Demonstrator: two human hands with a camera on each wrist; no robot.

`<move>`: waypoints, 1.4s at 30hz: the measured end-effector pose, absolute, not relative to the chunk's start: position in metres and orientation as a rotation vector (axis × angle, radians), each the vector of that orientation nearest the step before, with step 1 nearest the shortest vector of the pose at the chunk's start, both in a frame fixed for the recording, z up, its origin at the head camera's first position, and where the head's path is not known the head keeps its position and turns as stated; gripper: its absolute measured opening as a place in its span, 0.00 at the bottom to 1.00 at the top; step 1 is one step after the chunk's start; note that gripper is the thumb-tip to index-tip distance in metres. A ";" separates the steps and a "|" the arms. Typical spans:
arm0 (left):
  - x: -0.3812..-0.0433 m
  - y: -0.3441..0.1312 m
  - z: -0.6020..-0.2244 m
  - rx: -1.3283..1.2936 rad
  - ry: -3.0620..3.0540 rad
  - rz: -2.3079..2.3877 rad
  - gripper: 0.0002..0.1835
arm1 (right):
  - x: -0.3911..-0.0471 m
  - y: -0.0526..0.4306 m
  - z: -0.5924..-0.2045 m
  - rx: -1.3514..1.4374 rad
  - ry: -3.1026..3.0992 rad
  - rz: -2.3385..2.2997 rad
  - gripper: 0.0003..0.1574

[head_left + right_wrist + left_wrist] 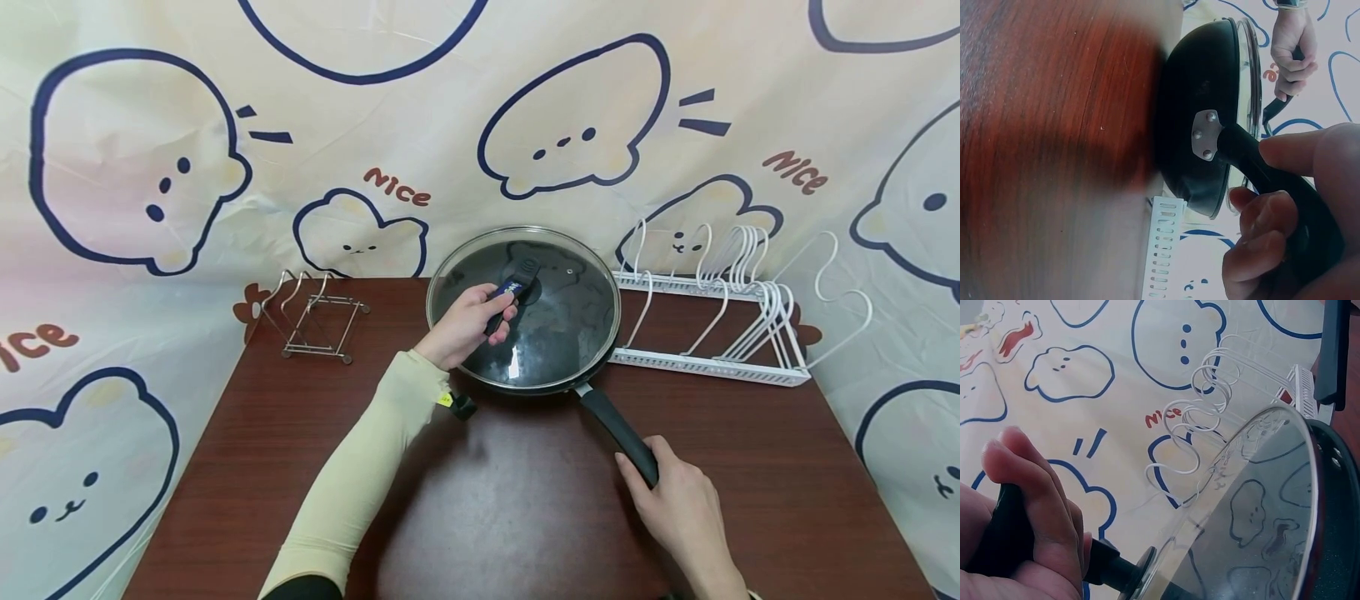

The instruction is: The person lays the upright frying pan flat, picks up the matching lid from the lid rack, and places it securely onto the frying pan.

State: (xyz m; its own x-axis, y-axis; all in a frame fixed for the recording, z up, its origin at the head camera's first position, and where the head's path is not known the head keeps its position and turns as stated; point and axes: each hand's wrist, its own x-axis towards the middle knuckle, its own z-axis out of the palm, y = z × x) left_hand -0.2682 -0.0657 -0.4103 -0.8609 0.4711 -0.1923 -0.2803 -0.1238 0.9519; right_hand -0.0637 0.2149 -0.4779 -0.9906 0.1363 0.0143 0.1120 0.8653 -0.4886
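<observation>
A black frying pan [1188, 100] with a long black handle [618, 427] rests on the brown table, toward the back. Over its mouth is a glass lid [573, 333] with a metal rim, close along the pan's edge. My left hand [472, 323] grips the lid's black upright handle [528, 272], fingers wrapped around it. The left wrist view shows this knob [1107, 562] meeting the glass beside my fingers. With my right hand [681, 504] I hold the end of the pan's handle, thumb and fingers curled round it. Several rivets join that handle to the pan's side.
A white expandable rack [712, 371] with several wire dividers stands at the right, its near end close to the pan. At the back left is a small metal wire rack [318, 352]. A patterned cloth [450, 150] hangs behind the table [480, 525].
</observation>
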 end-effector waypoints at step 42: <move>-0.273 -0.059 -0.425 0.147 1.666 2.011 0.09 | -0.062 0.215 -0.477 -0.207 -2.988 0.775 0.22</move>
State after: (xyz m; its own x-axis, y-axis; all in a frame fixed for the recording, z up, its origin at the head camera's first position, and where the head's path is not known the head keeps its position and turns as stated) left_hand -0.2734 -0.0593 -0.4249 -0.8589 0.4528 -0.2393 -0.3193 -0.1082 0.9415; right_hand -0.0622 0.2150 -0.4774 -0.9899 0.1410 0.0130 0.1169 0.8657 -0.4868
